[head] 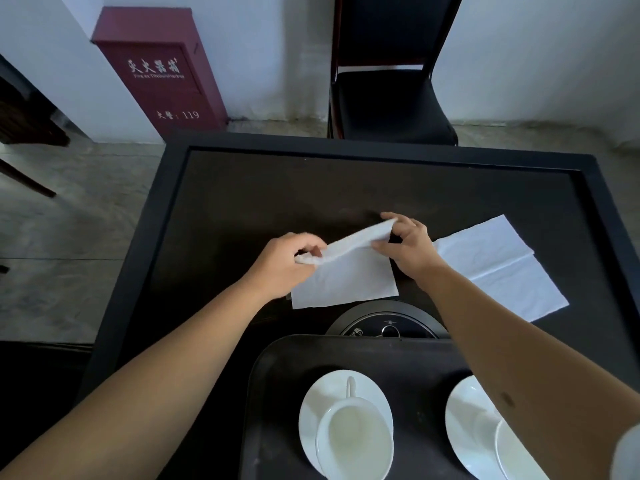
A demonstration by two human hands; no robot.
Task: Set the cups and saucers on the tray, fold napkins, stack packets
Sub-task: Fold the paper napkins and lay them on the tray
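Observation:
A white napkin (346,278) lies mid-table with its far edge lifted and folding toward me. My left hand (287,261) pinches that edge at its left corner, and my right hand (408,244) pinches it at the right corner. A second napkin (502,268) lies flat and unfolded to the right. Near me, a black tray (277,393) carries two white saucers. The left saucer (311,410) holds a cup (356,441). The right saucer (467,420) holds a cup (512,455) partly hidden by my right forearm. No packets are visible.
The dark table (242,202) has a raised black rim. A round black device (388,327) sits between the napkin and the tray. A black chair (391,105) stands behind the table's far edge, and a red fire-extinguisher box (156,71) leans on the wall at back left.

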